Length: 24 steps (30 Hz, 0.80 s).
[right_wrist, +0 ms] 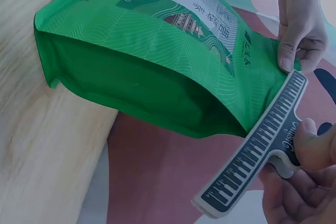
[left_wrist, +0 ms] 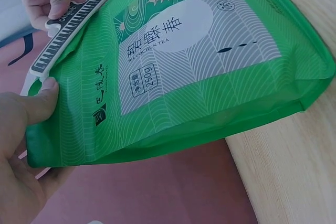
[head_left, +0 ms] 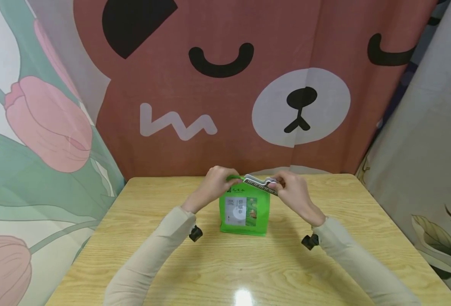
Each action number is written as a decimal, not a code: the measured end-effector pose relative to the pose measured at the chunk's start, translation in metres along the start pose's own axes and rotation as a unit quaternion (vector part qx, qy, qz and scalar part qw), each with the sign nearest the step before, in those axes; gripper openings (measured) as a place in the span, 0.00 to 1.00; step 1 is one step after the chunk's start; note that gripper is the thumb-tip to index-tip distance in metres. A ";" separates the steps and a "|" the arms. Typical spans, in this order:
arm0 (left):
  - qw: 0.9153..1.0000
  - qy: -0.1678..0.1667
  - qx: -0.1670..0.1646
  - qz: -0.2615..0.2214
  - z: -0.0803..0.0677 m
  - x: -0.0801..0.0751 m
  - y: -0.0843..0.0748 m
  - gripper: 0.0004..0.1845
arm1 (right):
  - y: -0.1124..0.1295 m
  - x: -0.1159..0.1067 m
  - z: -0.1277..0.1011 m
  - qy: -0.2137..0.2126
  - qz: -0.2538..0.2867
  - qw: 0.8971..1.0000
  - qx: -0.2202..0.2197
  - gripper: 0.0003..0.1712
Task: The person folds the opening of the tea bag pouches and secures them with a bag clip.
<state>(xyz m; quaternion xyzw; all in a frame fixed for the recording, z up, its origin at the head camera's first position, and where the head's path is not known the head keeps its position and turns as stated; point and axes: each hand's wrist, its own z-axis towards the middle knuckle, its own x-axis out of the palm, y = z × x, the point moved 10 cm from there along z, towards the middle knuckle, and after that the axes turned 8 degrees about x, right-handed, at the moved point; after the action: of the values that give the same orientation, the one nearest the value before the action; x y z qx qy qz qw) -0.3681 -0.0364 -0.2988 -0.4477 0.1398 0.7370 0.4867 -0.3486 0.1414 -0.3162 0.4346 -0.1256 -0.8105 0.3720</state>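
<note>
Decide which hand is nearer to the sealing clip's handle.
Right. The right hand pinches the clip at its handle; the left hand holds the green tea bag at its far top corner.

Long beige sleeves (head_left: 154,250) on both arms; small black wrist-mounted cameras (head_left: 195,233); bare hands.

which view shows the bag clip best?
Right wrist: the clip fills the foreground along the green tea bag's top, gripped by the right hand. Left wrist shows part of it, foreshortened. Head view shows it small, between both hands.
</note>
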 end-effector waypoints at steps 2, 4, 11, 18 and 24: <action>1.000 0.001 0.000 -0.002 0.000 0.000 0.000 0.05 | 0.002 0.001 0.000 0.011 -0.006 1.000 -0.001 0.08; 1.000 0.003 0.001 -0.004 0.000 0.000 0.001 0.06 | 0.002 0.002 0.001 0.021 -0.003 1.000 0.001 0.09; 1.000 -0.003 0.006 -0.004 -0.003 -0.004 0.004 0.06 | -0.003 0.003 0.000 0.038 0.028 0.999 0.022 0.11; 1.000 -0.001 0.000 -0.014 -0.004 -0.004 0.005 0.06 | -0.003 0.000 -0.001 0.002 0.025 1.000 0.016 0.08; 1.000 -0.010 0.000 -0.002 -0.004 -0.004 0.004 0.05 | 0.005 -0.003 -0.001 -0.028 0.019 0.999 0.002 0.04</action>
<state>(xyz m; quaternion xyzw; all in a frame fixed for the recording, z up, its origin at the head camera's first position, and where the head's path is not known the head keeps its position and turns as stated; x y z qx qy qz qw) -0.3693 -0.0435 -0.2984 -0.4411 0.1342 0.7405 0.4890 -0.3448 0.1402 -0.3124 0.4102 -0.1453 -0.8148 0.3830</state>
